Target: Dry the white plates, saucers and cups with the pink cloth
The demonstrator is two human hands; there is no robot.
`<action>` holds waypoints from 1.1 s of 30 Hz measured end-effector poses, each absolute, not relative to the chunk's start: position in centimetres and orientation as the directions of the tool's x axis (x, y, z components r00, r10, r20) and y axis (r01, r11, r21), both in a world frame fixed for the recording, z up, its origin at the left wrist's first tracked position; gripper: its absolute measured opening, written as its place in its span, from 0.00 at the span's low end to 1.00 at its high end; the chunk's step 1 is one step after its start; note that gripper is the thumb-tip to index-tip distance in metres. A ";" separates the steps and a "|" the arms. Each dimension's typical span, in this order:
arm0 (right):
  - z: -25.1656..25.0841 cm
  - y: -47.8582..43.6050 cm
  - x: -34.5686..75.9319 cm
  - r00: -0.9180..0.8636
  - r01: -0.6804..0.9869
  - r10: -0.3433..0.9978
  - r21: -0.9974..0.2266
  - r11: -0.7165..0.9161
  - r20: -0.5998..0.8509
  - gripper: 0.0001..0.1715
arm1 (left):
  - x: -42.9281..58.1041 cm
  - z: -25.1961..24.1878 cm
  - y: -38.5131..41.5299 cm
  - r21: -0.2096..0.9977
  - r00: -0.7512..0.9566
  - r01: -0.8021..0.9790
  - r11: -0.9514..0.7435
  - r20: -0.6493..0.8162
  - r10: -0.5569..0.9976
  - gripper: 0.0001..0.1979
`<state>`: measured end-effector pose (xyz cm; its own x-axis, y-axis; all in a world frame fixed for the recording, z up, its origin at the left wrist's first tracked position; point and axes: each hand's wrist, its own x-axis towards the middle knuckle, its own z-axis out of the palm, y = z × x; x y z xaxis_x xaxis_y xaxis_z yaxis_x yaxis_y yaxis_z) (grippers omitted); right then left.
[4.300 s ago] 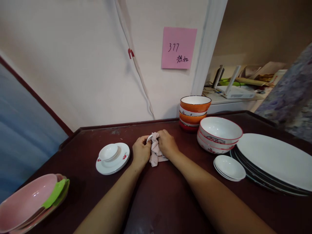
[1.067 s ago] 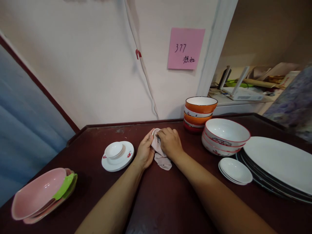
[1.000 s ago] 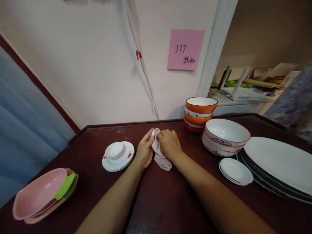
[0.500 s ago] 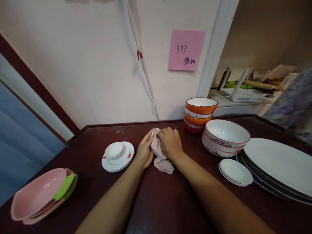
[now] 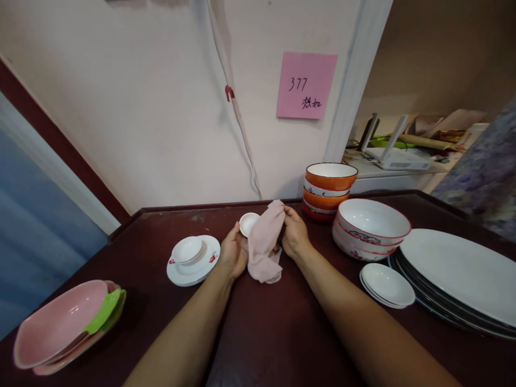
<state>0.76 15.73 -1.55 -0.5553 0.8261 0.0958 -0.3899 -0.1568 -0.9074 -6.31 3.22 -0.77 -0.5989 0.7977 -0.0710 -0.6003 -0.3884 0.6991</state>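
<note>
My left hand (image 5: 233,254) is closed on a small white dish (image 5: 248,222), tilted so its inside faces me, just above the dark red table (image 5: 258,328). My right hand (image 5: 295,236) pinches the top of a pale pink cloth (image 5: 263,248), which hangs down between both hands to the table. To the left of my left hand stands a small white bowl (image 5: 186,249) on a stack of white saucers with red flowers (image 5: 205,262).
Stacked orange bowls (image 5: 329,183) and white red-rimmed bowls (image 5: 368,223) stand at right, with small white saucers (image 5: 387,284) and large white plates (image 5: 463,274). Pink and green dishes (image 5: 60,325) sit at the near left. A wall with a pink note (image 5: 306,85) closes the back.
My right hand has lifted the cloth off the small dish and drawn it up and right. The dish, earlier wrapped in cloth, now shows uncovered in my left hand.
</note>
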 end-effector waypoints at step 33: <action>-1.6 14.1 1.5 -0.659 0.187 0.556 -0.606 0.773 0.507 0.12 | -6.7 -1.7 3.7 0.894 -0.809 0.432 0.118 0.327 0.488 0.10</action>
<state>1.52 14.10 -1.56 -0.6588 0.5562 0.5066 0.1867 0.7731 -0.6061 -6.71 3.68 -1.71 -0.8092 0.4883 0.3267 0.4321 0.1177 0.8941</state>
